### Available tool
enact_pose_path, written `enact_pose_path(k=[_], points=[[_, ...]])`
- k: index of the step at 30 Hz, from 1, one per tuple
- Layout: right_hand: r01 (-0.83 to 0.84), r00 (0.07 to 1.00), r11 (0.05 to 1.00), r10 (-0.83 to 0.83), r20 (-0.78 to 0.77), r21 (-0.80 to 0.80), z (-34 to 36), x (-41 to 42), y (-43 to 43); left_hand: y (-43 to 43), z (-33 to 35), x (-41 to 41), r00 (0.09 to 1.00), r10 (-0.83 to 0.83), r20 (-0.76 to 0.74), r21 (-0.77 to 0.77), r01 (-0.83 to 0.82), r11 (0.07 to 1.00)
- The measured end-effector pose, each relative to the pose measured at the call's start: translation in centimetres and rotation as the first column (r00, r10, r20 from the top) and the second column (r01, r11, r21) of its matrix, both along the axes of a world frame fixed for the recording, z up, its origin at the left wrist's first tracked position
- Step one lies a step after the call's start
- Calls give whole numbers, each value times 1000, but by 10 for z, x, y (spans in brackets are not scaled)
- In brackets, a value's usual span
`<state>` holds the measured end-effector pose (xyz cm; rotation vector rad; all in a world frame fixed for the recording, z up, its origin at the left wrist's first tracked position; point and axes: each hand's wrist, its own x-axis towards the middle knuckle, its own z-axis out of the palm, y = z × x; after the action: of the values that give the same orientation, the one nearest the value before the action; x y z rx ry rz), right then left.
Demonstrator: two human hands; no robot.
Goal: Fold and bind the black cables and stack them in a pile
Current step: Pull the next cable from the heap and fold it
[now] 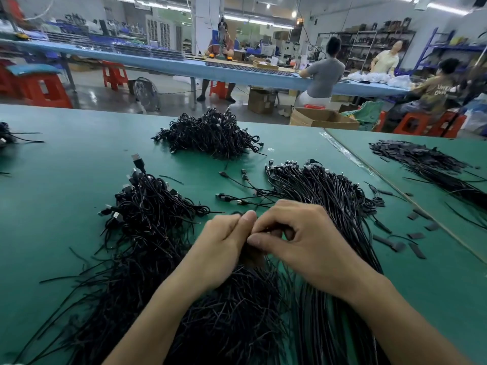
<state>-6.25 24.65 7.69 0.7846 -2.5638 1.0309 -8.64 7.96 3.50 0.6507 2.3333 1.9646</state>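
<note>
My left hand [224, 243] and my right hand [303, 238] meet at the middle of the green table [66, 180], fingers curled together around a folded black cable [259, 250], mostly hidden between them. A bundle of straight black cables [324, 191] lies to the right, running under my right forearm. A heap of bound cables [210, 135] sits at the far middle. Another tangled heap [147, 212] lies to the left. Thin black ties [232, 312] spread under my forearms.
Loose cables with plugs [237, 198] lie just beyond my hands. A second table to the right holds black strips [432, 167], and small black pieces [416, 235] are scattered near the seam. People sit at a long blue bench [237, 72] behind.
</note>
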Motion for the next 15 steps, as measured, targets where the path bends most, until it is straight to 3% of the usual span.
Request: enact_pose_path(k=[3,7,11,15], points=[[-64,991,971,89,102,-232,2,-3,3,-1,7,7,967,-181,181,122,160,979],[-72,961,934,159,227,-349,0,-7,5,-10,7,5,921,-283,269,162,246,956],[-130,922,924,246,299,-360,3,-6,6,-16,8,4,847,-422,323,238,359,902],[-131,929,953,214,301,-272,7,-7,5,-16,6,4,840,-425,337,279,342,897]])
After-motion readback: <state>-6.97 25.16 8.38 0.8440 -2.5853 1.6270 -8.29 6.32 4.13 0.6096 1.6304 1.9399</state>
